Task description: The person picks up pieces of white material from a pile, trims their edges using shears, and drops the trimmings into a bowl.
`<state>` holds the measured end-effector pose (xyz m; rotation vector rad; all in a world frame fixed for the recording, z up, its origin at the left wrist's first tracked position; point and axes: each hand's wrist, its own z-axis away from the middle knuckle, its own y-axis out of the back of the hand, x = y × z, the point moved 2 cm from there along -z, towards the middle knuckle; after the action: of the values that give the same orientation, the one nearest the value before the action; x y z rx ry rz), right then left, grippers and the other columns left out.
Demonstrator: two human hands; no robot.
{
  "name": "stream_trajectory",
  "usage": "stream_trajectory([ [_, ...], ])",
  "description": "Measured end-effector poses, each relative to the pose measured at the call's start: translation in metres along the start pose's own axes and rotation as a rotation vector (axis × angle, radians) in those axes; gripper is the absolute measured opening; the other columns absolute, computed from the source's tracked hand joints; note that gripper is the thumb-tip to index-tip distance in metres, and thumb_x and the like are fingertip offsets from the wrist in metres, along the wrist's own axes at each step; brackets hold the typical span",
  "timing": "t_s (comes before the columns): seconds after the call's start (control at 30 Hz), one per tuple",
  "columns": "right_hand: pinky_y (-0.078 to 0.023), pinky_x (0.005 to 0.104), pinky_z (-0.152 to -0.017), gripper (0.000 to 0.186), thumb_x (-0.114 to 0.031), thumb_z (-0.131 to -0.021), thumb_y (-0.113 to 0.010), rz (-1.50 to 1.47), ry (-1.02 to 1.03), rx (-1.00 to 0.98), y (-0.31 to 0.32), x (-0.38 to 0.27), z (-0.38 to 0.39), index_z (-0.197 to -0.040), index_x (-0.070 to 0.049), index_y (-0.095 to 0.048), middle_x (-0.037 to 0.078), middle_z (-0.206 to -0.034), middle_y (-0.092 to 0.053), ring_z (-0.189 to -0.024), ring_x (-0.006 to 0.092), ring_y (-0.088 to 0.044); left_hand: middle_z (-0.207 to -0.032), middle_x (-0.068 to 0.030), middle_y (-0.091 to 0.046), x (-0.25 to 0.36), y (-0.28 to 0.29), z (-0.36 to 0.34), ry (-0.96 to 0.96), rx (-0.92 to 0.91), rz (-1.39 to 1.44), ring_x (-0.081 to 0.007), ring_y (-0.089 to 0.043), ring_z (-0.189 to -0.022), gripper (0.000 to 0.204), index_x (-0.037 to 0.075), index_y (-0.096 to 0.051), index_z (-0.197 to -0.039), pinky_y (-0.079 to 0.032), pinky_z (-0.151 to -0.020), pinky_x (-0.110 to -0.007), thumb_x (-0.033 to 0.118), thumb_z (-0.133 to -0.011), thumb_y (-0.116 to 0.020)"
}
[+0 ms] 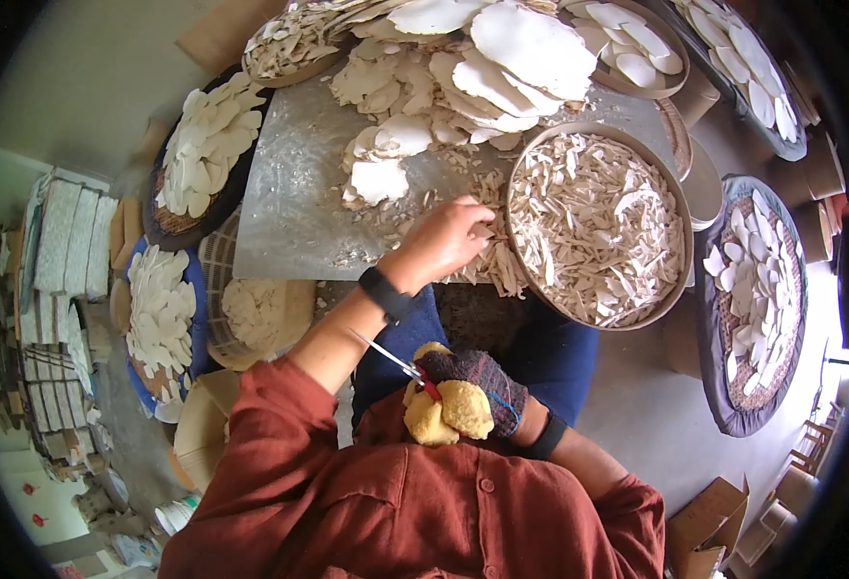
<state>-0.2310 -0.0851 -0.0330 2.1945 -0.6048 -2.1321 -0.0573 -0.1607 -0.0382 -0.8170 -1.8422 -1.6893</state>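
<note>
My left hand [451, 234], bare and with a black band at the wrist, reaches over the metal table's near edge. Its fingers are curled together beside loose pale strips [502, 268]; anything pinched in them is too small to make out. Just right of it stands a round tray [684, 241] heaped with pale strips [598, 227]. My right hand [458, 396] wears a yellow-coated glove with a dark knitted back. Held close above my lap, it grips scissors [397, 361] with a red handle, their silver blades pointing up and left.
Large pale flat slices [531, 53] are piled on the metal table [285, 193]. Round trays of slices flank it, at left [203, 154] and right [757, 299]. A wicker basket [217, 289] stands near my left arm, and a cardboard box [709, 521] at lower right.
</note>
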Motion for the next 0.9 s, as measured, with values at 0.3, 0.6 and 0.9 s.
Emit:
stream_trajectory([
  [0.3, -0.051, 0.0301, -0.073, 0.026, -0.023, -0.086, -0.059, -0.391, -0.290, 0.106, -0.003, 0.030, 0.020, -0.106, -0.006, -0.060, 0.008, -0.089, -0.066, -0.081, 0.0193, -0.065, -0.074, -0.0059, -0.062, -0.020, 0.054, 0.025, 0.564, 0.273, 0.620, -0.0102, -0.059, -0.056, 0.013, -0.001, -0.063, -0.089, -0.048, -0.050, -0.022, 0.010, -0.084, -0.066],
  [0.6, -0.050, 0.0354, -0.088, 0.037, -0.023, -0.085, -0.068, -1.039, -0.191, 0.266, -0.028, 0.084, 0.033, -0.112, 0.000, -0.057, 0.011, -0.106, -0.063, -0.098, 0.0230, -0.062, -0.083, -0.0097, -0.065, -0.029, 0.038, 0.067, 0.604, 0.532, 1.041, -0.0171, -0.067, -0.072, 0.019, -0.001, -0.058, -0.100, -0.056, -0.064, -0.026, 0.011, -0.087, -0.065],
  [0.9, -0.049, 0.0435, -0.093, 0.033, -0.015, -0.090, -0.058, -1.600, -0.139, 0.274, -0.032, 0.105, 0.017, -0.116, 0.005, -0.054, 0.016, -0.113, -0.060, -0.104, 0.0278, -0.060, -0.086, -0.0107, -0.067, -0.010, 0.003, 0.070, 0.559, 0.389, 0.960, -0.0169, -0.067, -0.076, 0.016, -0.001, -0.060, -0.100, -0.055, -0.069, -0.027, 0.009, -0.087, -0.064],
])
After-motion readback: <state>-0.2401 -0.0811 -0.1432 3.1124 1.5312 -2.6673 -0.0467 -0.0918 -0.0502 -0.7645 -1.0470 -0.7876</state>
